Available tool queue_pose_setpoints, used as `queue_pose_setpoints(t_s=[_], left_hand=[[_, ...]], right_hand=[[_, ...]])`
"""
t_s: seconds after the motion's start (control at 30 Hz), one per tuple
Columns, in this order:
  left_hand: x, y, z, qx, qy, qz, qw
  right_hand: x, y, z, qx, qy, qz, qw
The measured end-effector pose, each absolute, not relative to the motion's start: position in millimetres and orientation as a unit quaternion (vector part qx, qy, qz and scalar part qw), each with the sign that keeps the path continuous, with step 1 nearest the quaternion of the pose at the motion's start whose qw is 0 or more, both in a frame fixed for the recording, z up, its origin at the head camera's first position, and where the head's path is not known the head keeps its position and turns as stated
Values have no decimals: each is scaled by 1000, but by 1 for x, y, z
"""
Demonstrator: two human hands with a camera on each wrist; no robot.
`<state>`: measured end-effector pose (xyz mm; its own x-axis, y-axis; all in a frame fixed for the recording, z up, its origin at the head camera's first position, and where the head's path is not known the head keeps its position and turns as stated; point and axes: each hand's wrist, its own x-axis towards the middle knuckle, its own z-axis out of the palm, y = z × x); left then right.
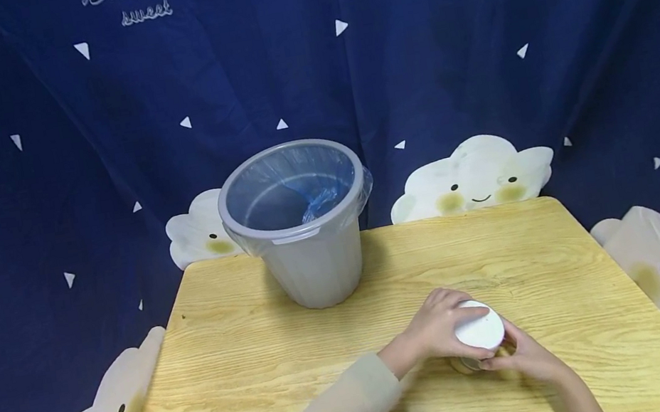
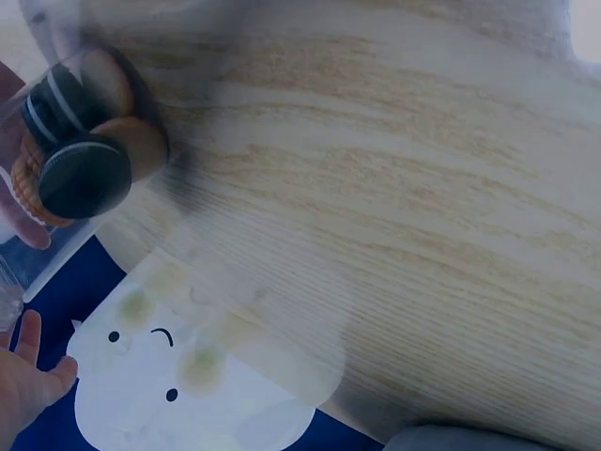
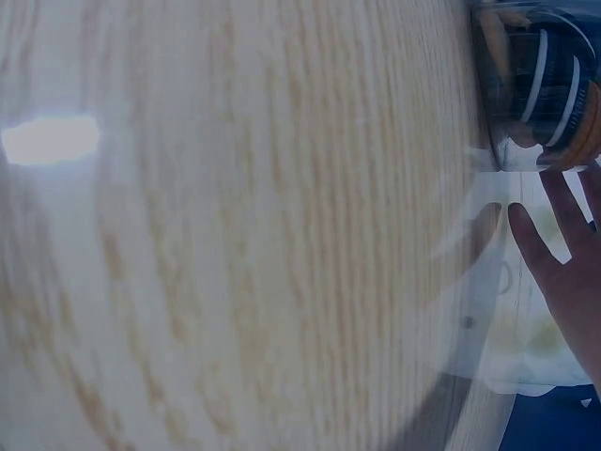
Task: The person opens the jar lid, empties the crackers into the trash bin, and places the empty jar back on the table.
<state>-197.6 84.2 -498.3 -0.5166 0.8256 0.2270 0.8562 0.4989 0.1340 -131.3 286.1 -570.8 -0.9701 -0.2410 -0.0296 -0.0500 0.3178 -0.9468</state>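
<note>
A clear jar [image 2: 143,99] with a round white lid [image 1: 480,328] is between my two hands over the right half of the table. My left hand [image 1: 438,326] grips the lid from the left, thumb and fingers spread around its edge. On the right side, my right hand [image 1: 524,351] holds the jar with its fingers and thumb around it, just under the lid. Through the jar's wall show black round pieces [image 2: 86,177] with pale stripes and orange-brown ones; their kind is unclear. In the right wrist view the jar is cut off at the upper right corner.
A grey bin [image 1: 316,266] with a clear liner stands at the back of the wooden table [image 1: 232,365], left of the hands. A dark blue curtain [image 1: 443,58] with white triangles and smiling clouds hangs behind and beside the table.
</note>
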Motion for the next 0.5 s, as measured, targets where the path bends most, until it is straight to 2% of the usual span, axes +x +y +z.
queue_pose_setpoints(t_s=[0.5], left_hand=[[-188,87,-502,-431,-887,-135,96]], right_hand=[[-131,284,-568,-74,823,-557,83]])
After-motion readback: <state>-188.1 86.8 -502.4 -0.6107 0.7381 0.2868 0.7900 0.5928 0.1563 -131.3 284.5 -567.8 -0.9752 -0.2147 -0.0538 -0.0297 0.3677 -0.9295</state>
